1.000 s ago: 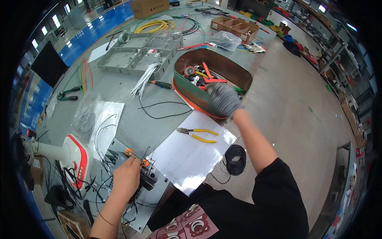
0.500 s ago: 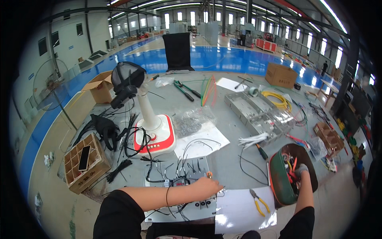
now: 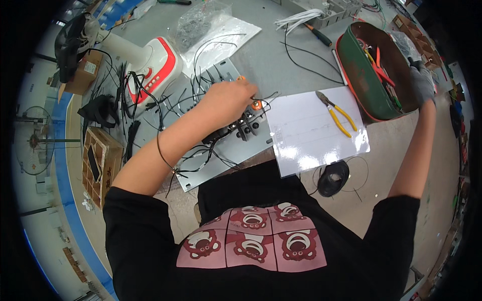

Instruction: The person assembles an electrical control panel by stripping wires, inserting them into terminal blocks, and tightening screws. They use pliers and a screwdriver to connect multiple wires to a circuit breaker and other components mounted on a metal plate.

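Observation:
My left hand [image 3: 228, 103], bare, reaches across a metal panel [image 3: 246, 150] carrying black wires and small parts. Its fingers are curled closed by an orange round piece [image 3: 257, 105]; whatever they pinch is hidden. A black wire loops over that forearm. My right hand [image 3: 423, 85], in a grey glove, is at the right rim of a green tool bin [image 3: 364, 88], fingers bent around something dark that I cannot make out. Red-handled tools [image 3: 382, 74] lie inside the bin. Yellow-handled pliers [image 3: 337, 114] rest on a white sheet [image 3: 306, 130] between my hands.
A white and red fan base [image 3: 155, 70] stands behind the panel, with black cables around it. A divided wooden box [image 3: 103, 165] is at the left. Beyond the bin are a screwdriver [image 3: 321, 36] and white cable ties [image 3: 300, 19]. A black coil [image 3: 333, 178] lies below the table edge.
The view has tipped down and turned. My right hand has come out of the bin to its right rim. My left hand stays over the panel with fingers curled.

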`<control>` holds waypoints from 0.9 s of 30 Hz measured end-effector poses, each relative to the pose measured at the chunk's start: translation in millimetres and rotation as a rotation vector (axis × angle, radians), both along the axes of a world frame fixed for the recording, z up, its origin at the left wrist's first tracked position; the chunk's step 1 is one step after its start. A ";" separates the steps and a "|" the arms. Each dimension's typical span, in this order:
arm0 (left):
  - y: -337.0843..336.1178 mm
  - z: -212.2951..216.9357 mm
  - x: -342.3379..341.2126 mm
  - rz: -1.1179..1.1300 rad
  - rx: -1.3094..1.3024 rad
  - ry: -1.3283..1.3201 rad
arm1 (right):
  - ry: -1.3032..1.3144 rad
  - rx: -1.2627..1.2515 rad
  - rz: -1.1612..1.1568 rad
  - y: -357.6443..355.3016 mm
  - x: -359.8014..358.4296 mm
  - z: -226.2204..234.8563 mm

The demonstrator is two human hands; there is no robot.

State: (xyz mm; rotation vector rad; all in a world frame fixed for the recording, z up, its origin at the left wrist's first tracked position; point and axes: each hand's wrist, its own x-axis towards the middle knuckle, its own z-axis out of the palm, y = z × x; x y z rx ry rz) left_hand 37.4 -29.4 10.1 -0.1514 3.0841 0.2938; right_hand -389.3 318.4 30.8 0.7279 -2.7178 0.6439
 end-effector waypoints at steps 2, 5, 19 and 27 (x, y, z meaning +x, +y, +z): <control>-5.8 2.1 -0.2 0.014 0.026 -0.050 | -0.209 -0.451 0.191 7.9 18.5 -30.0; -0.2 6.9 6.6 0.033 0.003 -0.074 | -0.678 -0.619 0.325 -45.9 170.3 -48.1; 13.8 -9.4 -3.1 -0.009 -0.021 -0.064 | -1.180 -0.824 0.444 -204.5 322.8 -146.1; -2.3 -11.7 -8.6 0.115 -0.208 -0.066 | -1.143 -0.775 0.412 -217.6 310.3 -150.4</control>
